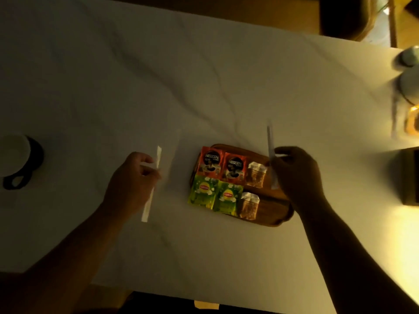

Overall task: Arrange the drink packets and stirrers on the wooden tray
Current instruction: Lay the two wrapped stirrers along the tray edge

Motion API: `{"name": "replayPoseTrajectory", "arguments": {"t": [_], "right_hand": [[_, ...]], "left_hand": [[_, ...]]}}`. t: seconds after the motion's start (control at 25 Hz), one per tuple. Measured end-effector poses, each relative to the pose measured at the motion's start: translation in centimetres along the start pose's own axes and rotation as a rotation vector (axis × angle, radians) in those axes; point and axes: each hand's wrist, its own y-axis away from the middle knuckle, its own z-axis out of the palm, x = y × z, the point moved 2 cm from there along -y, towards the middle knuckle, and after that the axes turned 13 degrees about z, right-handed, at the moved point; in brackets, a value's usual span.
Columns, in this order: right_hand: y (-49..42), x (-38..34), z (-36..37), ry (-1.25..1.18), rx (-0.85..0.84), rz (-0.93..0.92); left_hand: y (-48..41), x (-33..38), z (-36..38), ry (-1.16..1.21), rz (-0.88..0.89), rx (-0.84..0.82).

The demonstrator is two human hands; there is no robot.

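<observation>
A wooden tray (272,217) lies on the white cloth, right of centre. On it are two red coffee packets (221,165), two green tea packets (214,193) and two clear brown sachets (252,188), set in two rows. My left hand (130,177) grips a paper-wrapped stirrer (150,191) left of the tray, held above the cloth. My right hand (294,175) holds a second wrapped stirrer (270,141) over the tray's right side, its top end pointing away from me.
A white cup with a dark handle (14,162) stands at the left edge. White cups (408,64) and a glowing item sit at the far right, and a dark box (408,175) is right of the tray. The cloth is wrinkled.
</observation>
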Motion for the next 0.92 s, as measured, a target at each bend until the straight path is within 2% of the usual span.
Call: {"name": "replayPoseTrajectory", "arguments": {"t": [0.16,0.24,0.4,0.64,0.8,0.84,0.92], "right_hand": [[2.1,5.2,-2.6,-0.194,-0.150,0.236],[2.6,7.0,-3.2,-0.183,-0.174,0.252],[2.6,8.9,-3.5,-0.099,-0.170,0.240],[1.4,9.7,-2.8,0.077,-0.166,0.232],[2.3,8.9,-4.3,0.218,-0.033,0.072],[2.6,8.6,-4.6,0.193,-0.070,0.054],[3.6,8.2,-4.4,0.054,-0.312,0.108]], "left_hand": [[1.1,6.5,4.4,0.320,0.026,-0.138],[1.9,8.9,7.0,0.436,0.004,-0.223],[3.1,12.9,11.5,0.441,0.051,-0.376],[4.8,15.8,15.6,0.471,0.052,-0.337],[5.2,17.1,17.0,0.540,-0.020,-0.321],[5.2,17.3,17.2,0.535,-0.028,-0.328],[5.4,17.8,17.5,0.509,-0.041,-0.366]]}}
